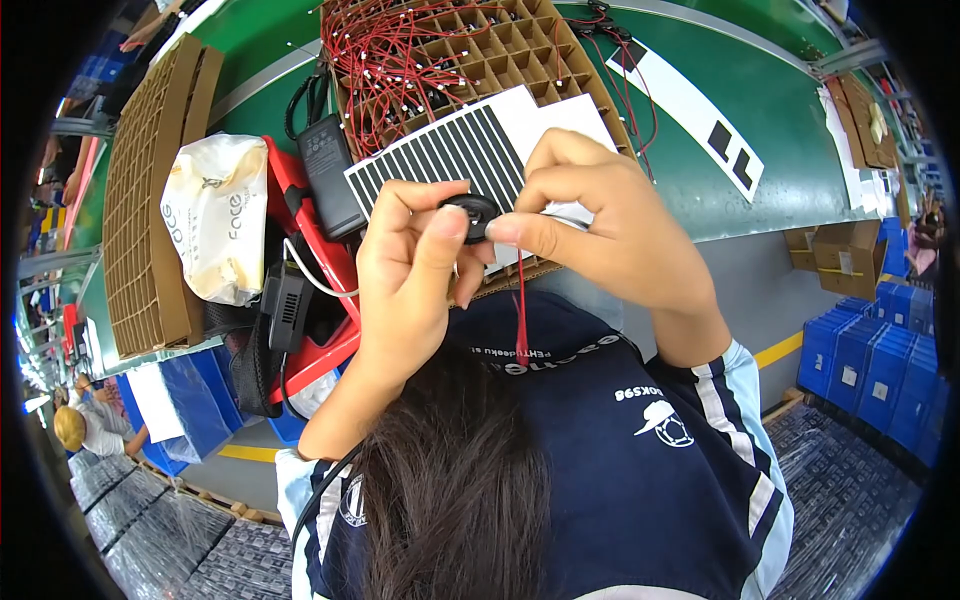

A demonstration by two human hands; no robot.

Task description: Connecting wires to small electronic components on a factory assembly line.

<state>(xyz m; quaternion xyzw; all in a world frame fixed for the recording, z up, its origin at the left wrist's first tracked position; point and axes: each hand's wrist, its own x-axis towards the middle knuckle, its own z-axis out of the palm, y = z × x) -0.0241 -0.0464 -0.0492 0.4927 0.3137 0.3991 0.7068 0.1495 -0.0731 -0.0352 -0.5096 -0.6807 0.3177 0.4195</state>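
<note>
A small round black part (480, 206) with a raised rim is held up in front of me. My left hand (415, 265) grips its left side between thumb and fingers. At its right edge, the thumb and forefinger of my right hand (600, 215) pinch together; whether they hold a smaller piece there is hidden. Thin red wires (521, 310) hang down below the part. Behind my hands lies a white sheet (440, 145) with rows of black strips, resting on a divided cardboard box (510, 55).
Tangled red wires (390, 60) cover the box's left side. Left of it are a black power adapter (330, 170), a red frame (335, 355), a white plastic packet (218, 215) and a cardboard divider tray (150, 200). A white strip (680, 115) with black pieces lies on the green table (780, 190).
</note>
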